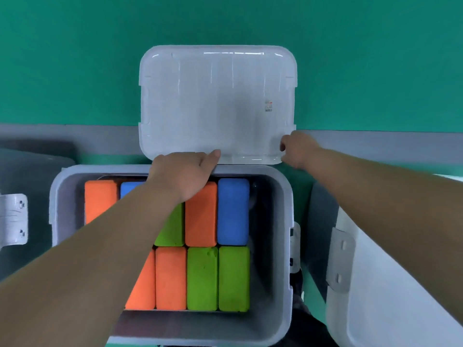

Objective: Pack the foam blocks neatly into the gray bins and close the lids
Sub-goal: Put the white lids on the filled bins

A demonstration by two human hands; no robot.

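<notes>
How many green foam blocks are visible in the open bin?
3: two green blocks side by side at front right, a third in the back row, partly under the left forearm, which may hide others.

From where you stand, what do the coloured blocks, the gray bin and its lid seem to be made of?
Blocks: likely soft foam, matte, with rounded edges and small dents. Gray bin: probably moulded plastic, opaque, dull finish. Lid: translucent plastic, glossy, judging by the bright streaks reflected.

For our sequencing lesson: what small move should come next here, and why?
Probably pull the lid down over the gray bin: foam blocks lie packed in rows, and the left hand and right hand hold the lid's edge.
</notes>
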